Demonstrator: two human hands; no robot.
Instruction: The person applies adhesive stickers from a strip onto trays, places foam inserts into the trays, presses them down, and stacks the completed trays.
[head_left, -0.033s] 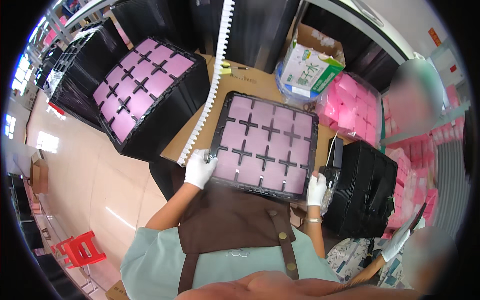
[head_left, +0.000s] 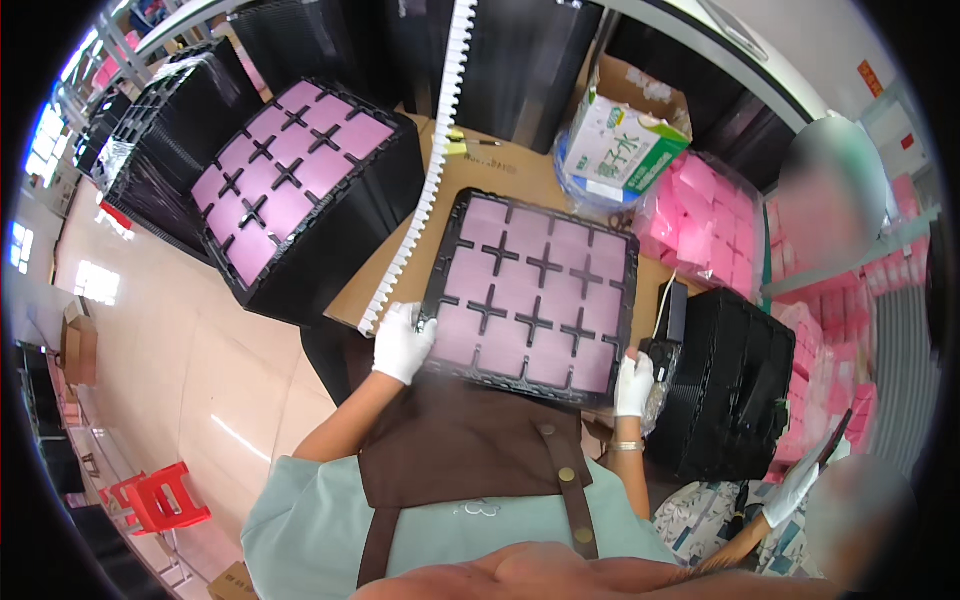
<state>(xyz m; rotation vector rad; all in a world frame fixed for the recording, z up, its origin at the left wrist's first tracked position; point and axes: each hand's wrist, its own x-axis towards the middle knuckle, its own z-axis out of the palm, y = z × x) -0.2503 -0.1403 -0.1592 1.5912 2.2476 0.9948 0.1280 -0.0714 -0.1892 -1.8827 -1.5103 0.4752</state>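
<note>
A square black plastic tray [head_left: 560,392] lies in front of me on the tabletop, its cells filled with mauve-pink sheets [head_left: 520,318] between raised cross-shaped ribs. My left hand [head_left: 403,343], in a white glove, is closed on the tray's left edge near its front corner. At the right front corner, my white-gloved right hand [head_left: 633,385] grips the rim, thumb uppermost. Fingers of both hands are partly hidden under or behind the rim. A white toothed strip [head_left: 425,195] runs along the table left of the tray.
To the left stands a tall stack of similar trays [head_left: 330,235] with pink-filled cells. More black trays [head_left: 715,385] are stacked at the right. Behind are an open carton [head_left: 620,145], a bag of pink pieces [head_left: 700,225] and a pen [head_left: 480,142]. Another person's gloved hand [head_left: 795,495] shows at lower right.
</note>
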